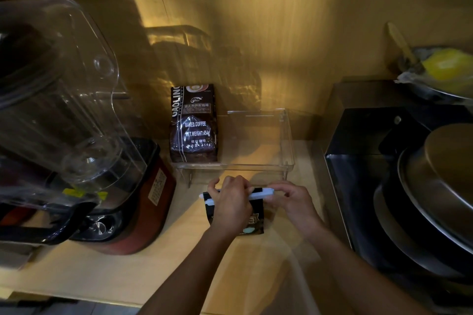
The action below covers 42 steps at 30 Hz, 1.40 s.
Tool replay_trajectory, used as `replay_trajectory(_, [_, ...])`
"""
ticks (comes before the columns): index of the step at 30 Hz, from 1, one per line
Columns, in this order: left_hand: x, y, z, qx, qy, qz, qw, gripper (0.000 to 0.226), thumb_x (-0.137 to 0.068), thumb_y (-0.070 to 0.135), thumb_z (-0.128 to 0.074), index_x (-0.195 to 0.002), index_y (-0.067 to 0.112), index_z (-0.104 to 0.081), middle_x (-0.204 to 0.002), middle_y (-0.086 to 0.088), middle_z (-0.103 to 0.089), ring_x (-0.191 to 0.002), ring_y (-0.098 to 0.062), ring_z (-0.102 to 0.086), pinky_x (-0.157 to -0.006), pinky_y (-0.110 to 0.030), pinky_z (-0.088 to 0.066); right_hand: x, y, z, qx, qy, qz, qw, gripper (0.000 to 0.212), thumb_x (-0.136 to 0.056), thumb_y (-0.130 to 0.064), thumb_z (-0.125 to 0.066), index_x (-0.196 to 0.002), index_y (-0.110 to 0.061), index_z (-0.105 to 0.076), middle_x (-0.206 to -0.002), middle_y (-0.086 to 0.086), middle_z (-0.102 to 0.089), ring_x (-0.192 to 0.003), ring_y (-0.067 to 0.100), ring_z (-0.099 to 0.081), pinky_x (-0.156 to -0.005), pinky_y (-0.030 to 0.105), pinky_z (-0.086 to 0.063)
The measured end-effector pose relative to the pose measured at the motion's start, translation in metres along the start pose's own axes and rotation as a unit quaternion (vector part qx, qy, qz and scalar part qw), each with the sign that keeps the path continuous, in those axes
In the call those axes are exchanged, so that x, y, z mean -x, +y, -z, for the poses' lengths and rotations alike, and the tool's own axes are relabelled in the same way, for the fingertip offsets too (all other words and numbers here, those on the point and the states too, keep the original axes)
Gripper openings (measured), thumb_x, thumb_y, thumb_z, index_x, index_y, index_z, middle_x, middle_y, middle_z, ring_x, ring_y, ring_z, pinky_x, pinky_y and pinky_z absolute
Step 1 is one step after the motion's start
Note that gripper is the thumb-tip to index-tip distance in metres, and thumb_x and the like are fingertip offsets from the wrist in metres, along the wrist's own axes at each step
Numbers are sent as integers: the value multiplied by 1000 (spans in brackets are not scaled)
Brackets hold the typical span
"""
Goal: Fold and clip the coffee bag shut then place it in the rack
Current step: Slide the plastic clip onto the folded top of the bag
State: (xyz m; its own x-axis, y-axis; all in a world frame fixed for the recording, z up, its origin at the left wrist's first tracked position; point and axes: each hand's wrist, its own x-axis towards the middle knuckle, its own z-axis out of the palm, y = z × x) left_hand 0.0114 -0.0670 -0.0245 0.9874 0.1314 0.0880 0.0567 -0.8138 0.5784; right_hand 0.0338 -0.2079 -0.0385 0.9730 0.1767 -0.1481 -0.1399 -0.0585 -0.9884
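Note:
A small black coffee bag lies on the wooden counter in front of the rack. A long white clip runs across its folded top. My left hand presses on the clip and the bag's left part, covering much of the bag. My right hand pinches the clip's right end. Just beyond the hands stands the clear plastic rack, with a large brown coffee bag upright in its left side.
A blender with a clear jug and red base stands close on the left. At the right are a black metal box and stacked steel pans. A bowl with something yellow sits at the back right.

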Motion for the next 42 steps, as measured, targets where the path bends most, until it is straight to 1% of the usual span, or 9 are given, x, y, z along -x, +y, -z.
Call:
replay_trajectory(3, [2,3,-1,-12,13,-10,1000,14,-83,3,-46,-83,10,-58,-89,1,-57,-105,-16,-45,-104,-38,-9,2,2,-11,-19,9,2,1000,25,-71,3,-67,-81,-20,-68,-86,-8,-64,-80,-1,-59,-59,0,-43])
replay_trajectory(14, [9,3,-3,-11,55,-55,997,13,-86,7,-49,-80,7,-61,-85,-6,-66,-96,-21,-57,-107,-44,-15,5,5,-15,-57,12,4,998,37,-71,8,-65,-67,-29,-70,-80,-4,-67,-67,-9,-62,-54,3,-45])
replay_trajectory(20, [7,-19,17,-44,21,-89,995,25,-85,42,-52,-103,25,-54,-103,7,-64,-103,-10,-53,-98,-28,-8,3,7,-7,-75,-10,-16,997,28,-75,4,-63,-74,-24,-69,-86,0,-66,-74,3,-64,-54,9,-49])
replay_trajectory(23, [4,-34,32,-67,-4,-95,993,30,-82,42,-56,-107,26,-54,-110,5,-63,-106,-14,-50,-84,-24,-13,3,7,-6,-84,-5,-16,996,26,-74,6,-64,-75,-20,-67,-85,-1,-64,-78,9,-60,-53,9,-49])
replay_trajectory(29, [2,-42,43,-116,-55,-123,984,32,-85,37,-54,-109,16,-59,-106,-4,-63,-102,-20,-51,-87,-26,-27,2,7,-10,-52,-22,-17,998,23,-74,1,-66,-73,-21,-66,-83,-3,-62,-76,9,-58,-56,14,-49])
replay_trajectory(32, [3,-41,45,-108,-60,-125,985,29,-86,34,-53,-106,14,-59,-104,-6,-63,-99,-20,-51,-87,-29,-32,0,5,-8,-8,-28,-9,1000,18,-74,-1,-67,-75,-19,-65,-82,-2,-61,-73,10,-56,-55,9,-47])
replay_trajectory(36, [3,-37,45,-100,-62,-114,986,27,-85,31,-56,-104,13,-59,-104,-6,-63,-99,-21,-51,-87,-31,-36,-4,0,-4,113,-47,5,992,20,-76,-9,-69,-77,-28,-61,-89,-10,-60,-84,8,-56,-63,16,-44])
replay_trajectory(38, [3,-36,45,-101,-63,-113,986,27,-84,30,-57,-105,12,-59,-105,-6,-63,-100,-21,-51,-87,-30,-35,-6,-5,-3,184,-74,36,980,21,-75,-14,-70,-77,-32,-59,-90,-13,-59,-88,7,-54,-71,13,-42])
replay_trajectory(42, [4,-34,44,-118,-62,-117,984,27,-85,29,-56,-105,11,-57,-107,-7,-61,-101,-21,-50,-86,-29,-35,-10,-7,-11,334,-95,104,932,20,-76,-27,-69,-94,-21,-64,-91,-13,-53,-94,10,-42,-82,29,-34])
